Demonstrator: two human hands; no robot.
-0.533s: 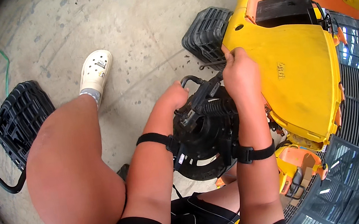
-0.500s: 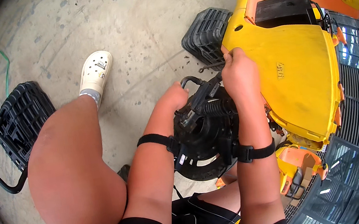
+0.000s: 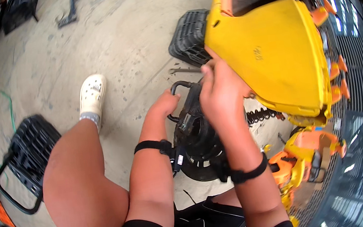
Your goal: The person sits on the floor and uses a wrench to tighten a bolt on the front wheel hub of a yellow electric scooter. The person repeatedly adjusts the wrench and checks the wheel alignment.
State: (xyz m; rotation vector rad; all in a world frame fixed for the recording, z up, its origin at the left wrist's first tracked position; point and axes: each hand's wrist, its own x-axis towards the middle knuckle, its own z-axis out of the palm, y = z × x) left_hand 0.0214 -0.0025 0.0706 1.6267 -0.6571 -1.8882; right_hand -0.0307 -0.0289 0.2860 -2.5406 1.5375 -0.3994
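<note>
A: Hands first. Right one?

B: Right hand [image 3: 223, 93] closed round a slim metal wrench [image 3: 187, 70], fingers curled; its far end sticks out left over the concrete floor [image 3: 129, 46]. Business end's blurry.

A: Left?

B: Left hand [image 3: 164, 103] wraps a bent black tube [image 3: 180, 84] on the black wheel assembly [image 3: 198, 146], fingertips partly hidden. Assembly sits between the forearms.

A: What's changed in the half second?

B: View swung. Right hand looks larger, likely nearer the camera, and a coil spring [image 3: 261, 114] now shows past its wrist. Both holds kept, so the work seems unbroken.

A: Around that?

B: Yellow body panel [image 3: 271, 53] just beyond the right hand; ribbed black plastic part [image 3: 189, 37] beside the panel. Second ribbed part [image 3: 35, 140] left of the bent knee [image 3: 82, 189], green hose [image 3: 10, 108] near it, black bracket [image 3: 70, 10] further out on the floor.

A: In the way?

B: Right hand and forearm cover some of the assembly and the wrench's near end. Can't tell whether the wrench touches anything else. The panel probably crowds that side.
</note>
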